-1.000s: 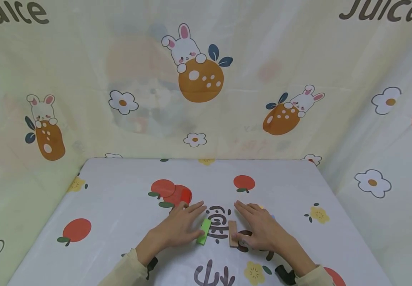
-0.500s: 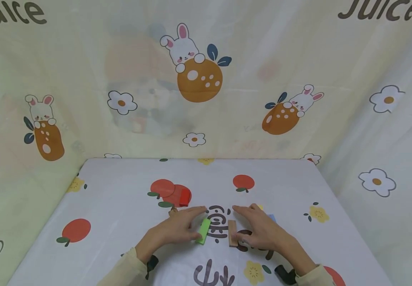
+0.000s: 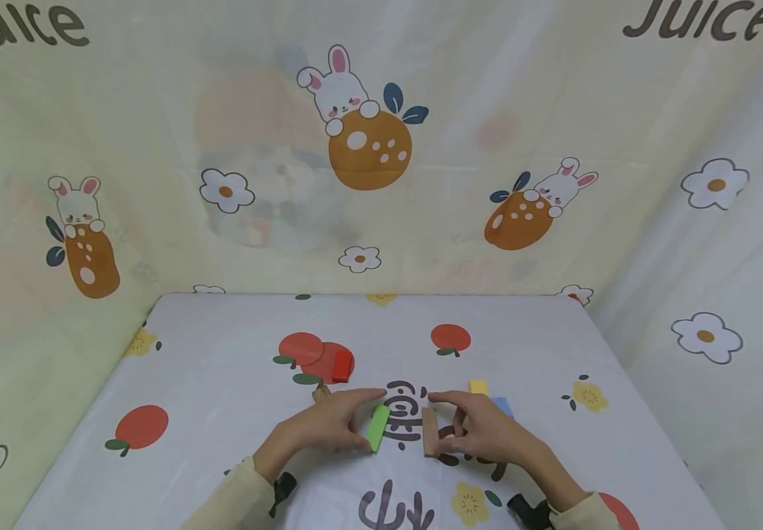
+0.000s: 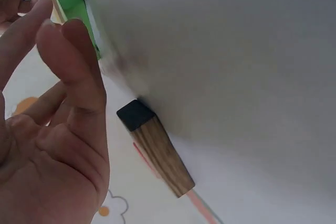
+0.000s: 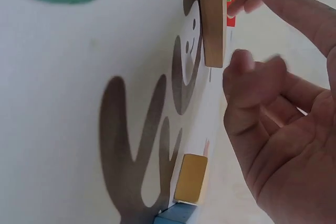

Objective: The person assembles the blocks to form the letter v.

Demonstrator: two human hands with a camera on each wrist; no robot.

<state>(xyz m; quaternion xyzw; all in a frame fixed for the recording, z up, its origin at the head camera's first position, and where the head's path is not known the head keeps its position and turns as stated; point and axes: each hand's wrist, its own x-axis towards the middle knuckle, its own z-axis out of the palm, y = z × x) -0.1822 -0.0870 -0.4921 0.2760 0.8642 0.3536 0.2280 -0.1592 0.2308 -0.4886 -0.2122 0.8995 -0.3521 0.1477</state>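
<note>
In the head view my left hand (image 3: 328, 425) is beside a lime-green block (image 3: 377, 428), its thumb near the block's close end and the index finger reaching past the far end. Opposite, my right hand (image 3: 487, 427) has its thumb beside a tan wooden block (image 3: 430, 432) and its index finger stretched over the far end. The other right fingers are bent inward. Both wrist views show space between thumb and index finger. The green block (image 4: 73, 9) also appears in the left wrist view, the tan block (image 5: 213, 22) in the right.
A red block (image 3: 341, 366) lies beyond my left hand, a dark-ended striped wooden block (image 4: 157, 150) beside it. Past my right hand lie a yellow block (image 3: 478, 386) and a blue block (image 3: 503, 406). Printed cloth covers the table (image 3: 222, 324); a curtain (image 3: 275, 243) hangs behind.
Both hands have drawn their fingers in beside the blocks, the right fingers bending more. The red, yellow and blue blocks show more fully now. The green and tan blocks stay put.
</note>
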